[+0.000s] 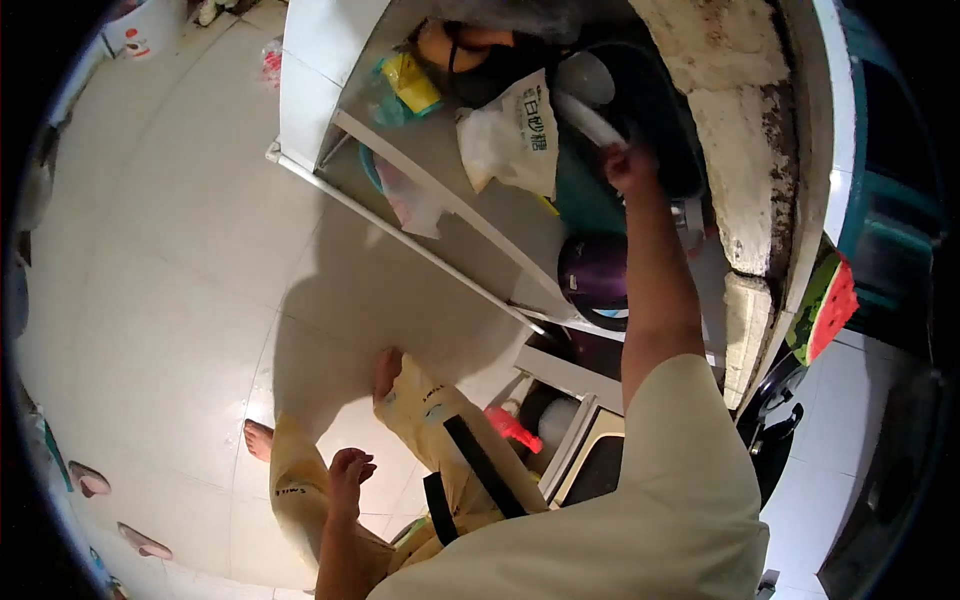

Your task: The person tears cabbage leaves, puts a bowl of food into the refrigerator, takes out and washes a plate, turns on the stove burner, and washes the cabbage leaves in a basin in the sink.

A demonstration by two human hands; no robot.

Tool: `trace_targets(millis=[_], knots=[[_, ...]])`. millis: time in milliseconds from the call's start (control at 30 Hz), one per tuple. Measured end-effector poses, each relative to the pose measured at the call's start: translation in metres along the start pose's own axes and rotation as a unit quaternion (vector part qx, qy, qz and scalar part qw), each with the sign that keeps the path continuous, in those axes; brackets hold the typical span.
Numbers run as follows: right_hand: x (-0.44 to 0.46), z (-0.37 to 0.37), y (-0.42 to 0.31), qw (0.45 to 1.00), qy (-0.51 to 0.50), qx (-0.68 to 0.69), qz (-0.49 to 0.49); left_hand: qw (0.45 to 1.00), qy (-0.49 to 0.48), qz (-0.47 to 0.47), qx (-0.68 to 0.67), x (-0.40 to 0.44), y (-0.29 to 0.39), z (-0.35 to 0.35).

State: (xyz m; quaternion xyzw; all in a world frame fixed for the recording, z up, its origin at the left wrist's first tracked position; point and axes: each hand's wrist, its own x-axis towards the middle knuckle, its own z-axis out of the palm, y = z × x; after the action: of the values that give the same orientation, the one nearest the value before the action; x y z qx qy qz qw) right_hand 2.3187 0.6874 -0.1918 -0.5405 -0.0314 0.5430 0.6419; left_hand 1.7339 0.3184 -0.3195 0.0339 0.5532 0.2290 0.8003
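Note:
My right hand (pixel 630 170) reaches into an open lower compartment, its fingers closed around the near end of a long whitish strip-like object (pixel 590 120). A round translucent piece (pixel 585 78) lies by the strip's far end; whether they are joined I cannot tell. Left of that hand sits a white bag with green printed characters (pixel 520 135). A purple rounded pot or kettle (pixel 597 268) stands just below the hand, partly hidden by my forearm. My left hand (pixel 350 472) hangs near my legs, fingers loosely bent and apart, with nothing visible in it.
A white rail (pixel 400 235) and a ledge (pixel 450 200) run along the compartment's front. Inside are a yellow packet (pixel 410 85) and a dark tub (pixel 640 75). A red bottle-like item (pixel 515 428) lies by my knee. Slippers (pixel 145 540) rest on the tiled floor (pixel 180 270).

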Motion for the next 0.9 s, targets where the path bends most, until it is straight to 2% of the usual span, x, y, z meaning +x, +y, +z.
trace_targets(millis=[33,133,167,367,467,500,600,767,867,900], knots=[[0.001,0.0,-0.003,0.999,0.039,-0.008,-0.002,1.0,0.002,-0.01,0.003,-0.001,-0.002,-0.002],[-0.002,0.017,-0.015,0.994,0.065,-0.043,0.074,0.999,0.004,-0.031,0.002,0.002,-0.007,-0.008],[0.004,0.014,-0.017,0.994,0.073,-0.05,0.067,0.999,0.003,-0.033,-0.004,0.004,-0.009,-0.01],[-0.031,0.023,-0.031,0.996,0.038,-0.016,0.073,0.999,0.004,-0.045,-0.005,0.0,-0.005,-0.01],[-0.086,0.071,-0.005,0.995,0.095,0.029,-0.022,1.0,-0.005,-0.027,-0.015,-0.002,-0.007,-0.016],[-0.089,0.066,-0.006,0.995,0.059,0.08,-0.008,0.999,-0.003,-0.025,-0.023,-0.005,-0.004,-0.016],[-0.11,0.07,0.001,0.986,0.101,0.131,-0.033,0.999,0.003,-0.025,-0.033,-0.012,0.003,-0.022],[-0.165,0.069,0.04,0.989,-0.037,0.141,0.007,0.999,-0.016,-0.016,-0.024,-0.025,0.0,-0.05],[-0.208,0.06,0.083,0.986,-0.118,0.1,-0.059,1.0,-0.017,-0.003,-0.012,-0.054,0.01,-0.06],[-0.227,0.058,0.099,0.992,-0.053,0.089,-0.068,0.999,-0.045,0.026,-0.013,-0.073,0.018,-0.062]])
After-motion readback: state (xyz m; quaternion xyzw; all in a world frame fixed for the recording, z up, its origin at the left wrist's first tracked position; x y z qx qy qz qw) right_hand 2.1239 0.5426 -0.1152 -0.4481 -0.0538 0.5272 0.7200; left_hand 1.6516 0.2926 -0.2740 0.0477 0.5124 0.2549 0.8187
